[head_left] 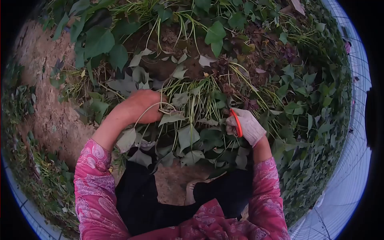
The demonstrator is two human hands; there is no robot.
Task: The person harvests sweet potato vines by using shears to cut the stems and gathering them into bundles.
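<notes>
My bare left hand [145, 105] is closed on a leafy vine, its fingers curled away from the camera. A pale looping vine stem [151, 107] runs over the back of these fingers and down to the left. To the right, my right hand [247, 126] wears a whitish glove and grips scissors by their red handle [236, 122]. The scissor blades are mostly hidden among the leaves. Between both hands lies a dense bunch of long green stems [200, 96], with broad leaves [188, 137] hanging below it.
Bare brown soil [52, 80] forms a strip on the left. Thick green foliage [308, 108] covers the right side, bordered by pale netted sheeting [352, 168]. My knees in dark trousers [138, 192] are close below the vines. Dry leaves [207, 61] lie on the soil ahead.
</notes>
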